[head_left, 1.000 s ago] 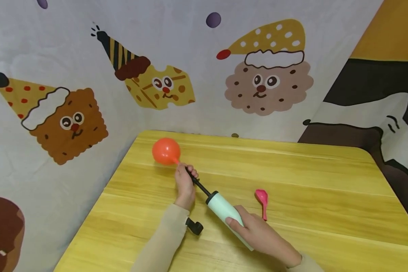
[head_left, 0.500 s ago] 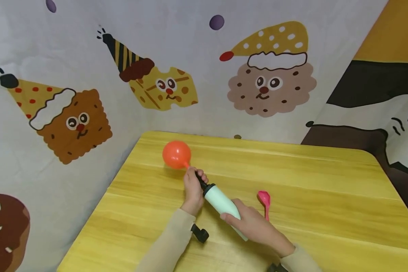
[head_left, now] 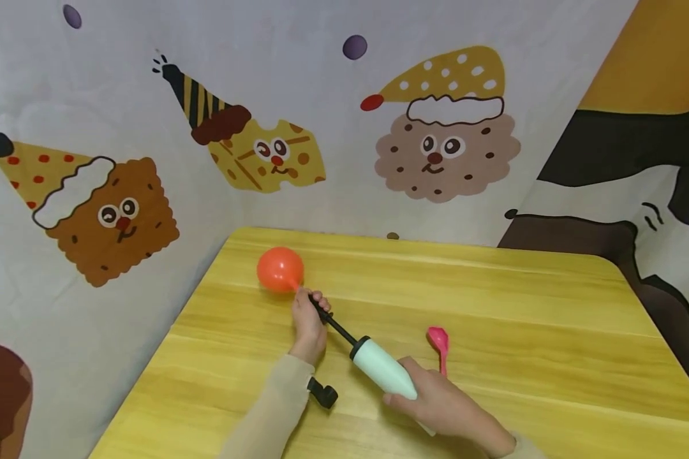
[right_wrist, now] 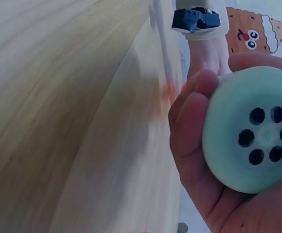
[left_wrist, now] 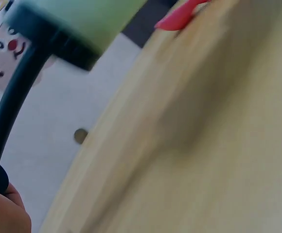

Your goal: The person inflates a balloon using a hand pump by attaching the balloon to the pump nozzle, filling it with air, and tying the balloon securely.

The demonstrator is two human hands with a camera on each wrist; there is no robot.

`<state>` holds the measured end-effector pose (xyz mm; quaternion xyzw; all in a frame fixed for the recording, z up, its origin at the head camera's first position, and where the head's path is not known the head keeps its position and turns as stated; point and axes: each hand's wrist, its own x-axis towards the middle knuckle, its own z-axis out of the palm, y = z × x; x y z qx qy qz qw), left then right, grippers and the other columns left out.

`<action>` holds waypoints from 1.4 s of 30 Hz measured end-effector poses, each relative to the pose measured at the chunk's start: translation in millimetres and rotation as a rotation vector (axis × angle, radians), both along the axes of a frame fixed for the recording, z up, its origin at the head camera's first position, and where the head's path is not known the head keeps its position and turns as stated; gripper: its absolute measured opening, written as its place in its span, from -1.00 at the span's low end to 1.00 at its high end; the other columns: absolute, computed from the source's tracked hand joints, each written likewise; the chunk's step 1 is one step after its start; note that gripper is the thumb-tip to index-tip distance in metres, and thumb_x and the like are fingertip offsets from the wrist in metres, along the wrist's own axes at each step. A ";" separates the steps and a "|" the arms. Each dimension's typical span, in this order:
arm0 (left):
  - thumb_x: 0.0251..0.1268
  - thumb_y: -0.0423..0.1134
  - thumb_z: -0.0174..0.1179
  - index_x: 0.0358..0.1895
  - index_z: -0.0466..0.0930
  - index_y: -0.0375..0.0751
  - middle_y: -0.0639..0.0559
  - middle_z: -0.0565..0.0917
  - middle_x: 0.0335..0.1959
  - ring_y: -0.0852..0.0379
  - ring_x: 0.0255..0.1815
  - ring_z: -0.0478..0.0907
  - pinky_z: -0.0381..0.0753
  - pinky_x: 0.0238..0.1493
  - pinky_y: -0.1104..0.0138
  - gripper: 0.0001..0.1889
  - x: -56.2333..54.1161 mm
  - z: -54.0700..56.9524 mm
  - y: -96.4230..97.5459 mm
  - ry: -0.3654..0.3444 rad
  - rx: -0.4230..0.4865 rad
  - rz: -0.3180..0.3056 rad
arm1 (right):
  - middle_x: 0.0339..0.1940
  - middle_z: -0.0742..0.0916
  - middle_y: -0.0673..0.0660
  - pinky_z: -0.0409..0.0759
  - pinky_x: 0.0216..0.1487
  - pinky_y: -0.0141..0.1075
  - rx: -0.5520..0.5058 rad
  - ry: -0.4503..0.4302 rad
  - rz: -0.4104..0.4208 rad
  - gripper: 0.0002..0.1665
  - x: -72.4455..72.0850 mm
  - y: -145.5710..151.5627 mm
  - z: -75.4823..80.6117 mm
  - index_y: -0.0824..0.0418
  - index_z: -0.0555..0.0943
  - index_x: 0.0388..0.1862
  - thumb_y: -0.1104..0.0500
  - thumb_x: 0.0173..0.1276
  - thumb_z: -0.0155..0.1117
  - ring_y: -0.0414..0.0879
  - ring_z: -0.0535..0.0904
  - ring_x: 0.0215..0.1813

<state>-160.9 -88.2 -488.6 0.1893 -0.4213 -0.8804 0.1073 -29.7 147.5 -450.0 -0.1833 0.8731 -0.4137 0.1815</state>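
A partly inflated orange-red balloon (head_left: 280, 269) points away to the far left, above the table. At its neck, my left hand (head_left: 309, 324) grips the black nozzle end of a balloon pump. The pump's mint-green barrel (head_left: 381, 366) lies in the grip of my right hand (head_left: 436, 400). Between the hands a length of black rod (head_left: 341, 330) is exposed; the left wrist view shows this rod (left_wrist: 12, 107) too. In the right wrist view, fingers and thumb wrap the barrel's holed end cap (right_wrist: 266, 155). The balloon's neck is mostly hidden by the left hand.
A limp pink balloon (head_left: 438, 339) lies on the yellow wood-grain table (head_left: 528, 312), just beyond the right hand. Behind and to the left, a cartoon-printed cloth (head_left: 344, 210) borders the table. A black wrist mount (head_left: 323, 394) juts from the left sleeve.
The right hand pushed the barrel up to the left hand, covering the rod, then drew it back, exposing the rod again. The left hand keeps its hold at the balloon's neck.
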 end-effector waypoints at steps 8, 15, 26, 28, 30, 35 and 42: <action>0.73 -0.18 -0.28 -0.29 0.30 -0.16 0.11 0.40 -0.53 0.24 -0.58 0.35 0.41 -0.48 0.45 -0.70 23.6 -5.7 30.9 -0.035 -0.020 -0.053 | -0.31 0.67 0.07 0.57 -0.53 -0.27 -0.012 -0.021 0.000 -0.25 -12.1 -13.9 -4.8 0.33 0.42 0.33 -0.19 0.47 0.32 -0.19 0.56 -0.45; 0.71 -0.21 -0.27 -0.30 0.31 -0.17 0.11 0.41 -0.54 0.24 -0.58 0.35 0.43 -0.47 0.44 -0.71 22.9 -4.9 35.6 -0.033 -0.060 -0.059 | -0.35 0.65 0.07 0.57 -0.57 -0.26 -0.034 -0.037 -0.012 -0.26 -19.4 -18.8 -6.8 0.33 0.40 0.33 -0.19 0.48 0.30 -0.18 0.57 -0.51; 0.71 -0.24 -0.30 -0.34 0.31 -0.19 0.12 0.38 -0.56 0.26 -0.62 0.33 0.39 -0.55 0.47 -0.68 -11.1 11.1 -1.3 0.054 -0.042 0.003 | -0.29 0.65 0.02 0.57 -0.45 -0.28 -0.029 -0.065 -0.027 -0.31 -2.5 -2.5 1.9 0.17 0.42 0.37 -0.23 0.49 0.27 -0.19 0.57 -0.41; 0.72 -0.23 -0.31 -0.31 0.31 -0.18 0.12 0.38 -0.56 0.27 -0.61 0.33 0.38 -0.54 0.47 -0.69 -13.5 13.5 -4.2 0.053 -0.045 0.009 | -0.33 0.62 0.01 0.57 -0.48 -0.29 -0.034 -0.056 -0.017 -0.36 -0.1 0.4 2.6 0.16 0.42 0.32 -0.21 0.50 0.28 -0.20 0.55 -0.44; 0.73 -0.22 -0.31 -0.28 0.30 -0.19 0.12 0.38 -0.55 0.27 -0.61 0.33 0.38 -0.54 0.47 -0.70 -13.0 12.8 -3.2 0.041 -0.036 0.007 | -0.37 0.60 0.00 0.56 -0.52 -0.29 -0.031 -0.038 -0.011 -0.40 0.1 1.6 3.2 0.16 0.43 0.25 -0.20 0.49 0.29 -0.21 0.54 -0.47; 0.74 -0.20 -0.29 -0.25 0.30 -0.19 0.12 0.38 -0.53 0.27 -0.60 0.34 0.38 -0.52 0.47 -0.72 -0.8 7.8 14.2 0.016 -0.003 0.003 | -0.37 0.62 0.03 0.56 -0.55 -0.26 -0.050 -0.037 -0.009 -0.37 -6.6 -2.1 2.0 0.23 0.44 0.24 -0.17 0.46 0.33 -0.18 0.54 -0.49; 0.73 -0.20 -0.27 -0.28 0.29 -0.13 0.10 0.39 -0.50 0.23 -0.56 0.35 0.41 -0.46 0.44 -0.73 18.7 3.7 38.8 0.004 -0.033 -0.096 | -0.19 0.70 0.13 0.62 -0.49 -0.23 -0.084 -0.064 -0.045 -0.19 -19.0 -13.4 -4.7 0.37 0.37 0.42 -0.15 0.47 0.33 -0.13 0.62 -0.36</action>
